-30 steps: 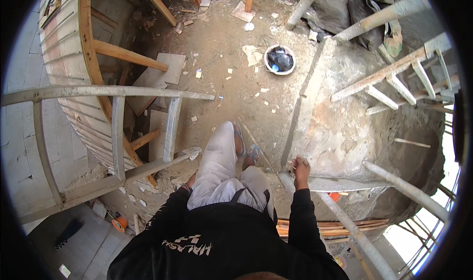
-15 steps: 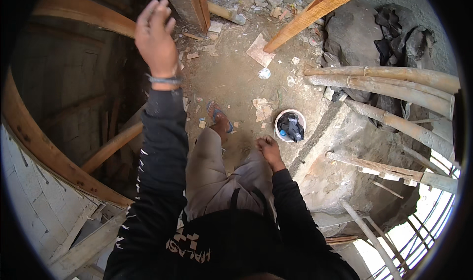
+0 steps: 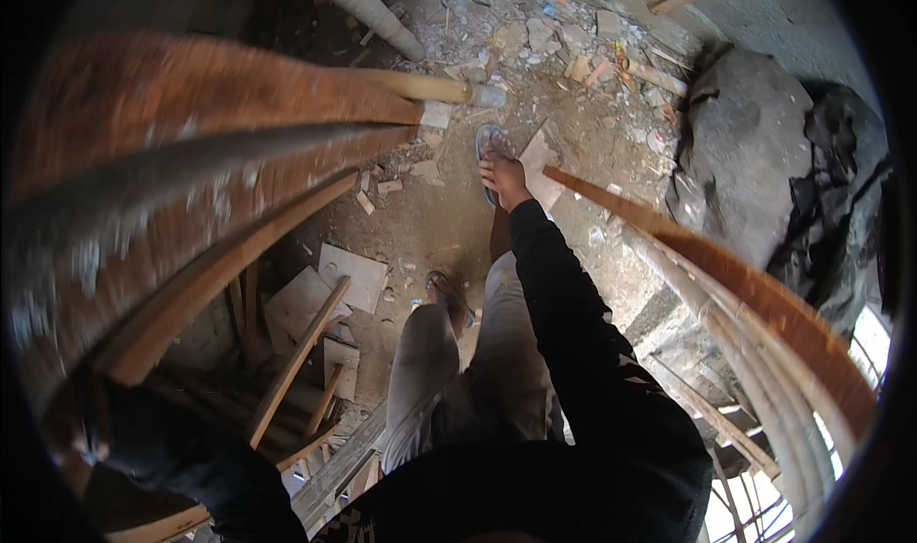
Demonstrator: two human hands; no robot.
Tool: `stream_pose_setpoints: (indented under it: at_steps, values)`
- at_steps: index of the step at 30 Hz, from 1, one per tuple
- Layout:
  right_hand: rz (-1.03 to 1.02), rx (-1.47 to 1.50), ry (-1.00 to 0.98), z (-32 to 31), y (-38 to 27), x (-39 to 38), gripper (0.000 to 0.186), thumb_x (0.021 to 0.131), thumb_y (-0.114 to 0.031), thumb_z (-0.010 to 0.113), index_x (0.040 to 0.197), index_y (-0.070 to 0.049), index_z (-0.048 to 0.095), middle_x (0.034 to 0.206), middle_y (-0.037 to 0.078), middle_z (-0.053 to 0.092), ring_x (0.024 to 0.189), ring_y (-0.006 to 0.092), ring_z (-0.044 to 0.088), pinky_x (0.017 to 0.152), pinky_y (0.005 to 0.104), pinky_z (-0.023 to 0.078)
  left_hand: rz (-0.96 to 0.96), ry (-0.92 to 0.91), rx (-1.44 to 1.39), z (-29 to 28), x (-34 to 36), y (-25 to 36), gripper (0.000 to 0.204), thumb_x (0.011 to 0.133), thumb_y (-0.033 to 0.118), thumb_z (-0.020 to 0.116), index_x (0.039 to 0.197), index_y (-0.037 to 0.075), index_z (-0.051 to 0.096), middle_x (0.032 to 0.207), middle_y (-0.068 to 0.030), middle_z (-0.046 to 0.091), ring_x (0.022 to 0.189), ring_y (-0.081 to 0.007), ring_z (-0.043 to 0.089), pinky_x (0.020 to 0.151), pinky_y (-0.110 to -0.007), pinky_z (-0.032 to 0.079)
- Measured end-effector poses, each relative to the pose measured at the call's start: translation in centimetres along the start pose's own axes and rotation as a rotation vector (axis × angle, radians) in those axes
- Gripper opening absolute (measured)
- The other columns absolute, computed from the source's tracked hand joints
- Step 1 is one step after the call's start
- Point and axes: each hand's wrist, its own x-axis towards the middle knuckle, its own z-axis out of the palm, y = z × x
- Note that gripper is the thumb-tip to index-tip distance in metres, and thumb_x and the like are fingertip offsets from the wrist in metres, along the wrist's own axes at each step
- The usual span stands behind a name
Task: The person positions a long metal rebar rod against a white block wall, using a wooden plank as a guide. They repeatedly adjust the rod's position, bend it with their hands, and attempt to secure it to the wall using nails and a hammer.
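Observation:
My right hand [image 3: 504, 178] reaches forward over the dirt floor, its fingers curled in with nothing visible in them. Below it in the picture's depth is my front foot in a sandal [image 3: 492, 140]. At the far lower left, my left hand [image 3: 84, 436] is in deep shadow beside a wooden beam [image 3: 229, 274]. Its fingers are too dark to make out, so whether it touches the beam I cannot tell. A blurred, broad wooden post [image 3: 220, 89] runs close past my left side.
A slanting timber [image 3: 726, 266] and bamboo poles [image 3: 755, 352] stand on my right. Broken tile [image 3: 353, 276] lies left of my legs. Rubble [image 3: 573, 42] covers the floor ahead, near a large grey sheet-covered mound [image 3: 745, 151]. A pole [image 3: 368, 13] leans at the top.
I have stepped forward among the timbers. My left hand has dropped from its raised place ahead to the far lower left. My right hand has swung forward. The white bucket is out of sight.

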Motion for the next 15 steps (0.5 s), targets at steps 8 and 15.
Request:
stream_pose_setpoints:
  at_steps: [8,15]
  values:
    - [-0.662,-1.421,0.287,-8.6,-8.0,37.2,0.036,0.095,-0.036,0.049,0.1,-0.009,0.074,0.1,0.018,0.072,0.094,0.0399,0.067,0.086,0.0498,0.052,-0.093,-0.45,0.237,23.1,-7.3,-10.9,0.039,0.093,0.014,0.065,0.124,-0.006,0.054,0.115,-0.0175,0.062,0.1,-0.0264,0.065,0.087,-0.034,0.054]
    - [-0.598,-1.092,0.635,3.4,-30.4,49.4,0.047,0.082,-0.028,0.058,0.122,-0.003,0.059,0.121,0.021,0.064,0.114,0.0416,0.06,0.094,0.0531,0.049,-0.086,-0.792,0.368,42.0,-15.5,-18.9,0.041,0.094,0.017,0.063,0.125,-0.008,0.053,0.117,-0.0201,0.061,0.102,-0.029,0.064,0.087,-0.036,0.054]
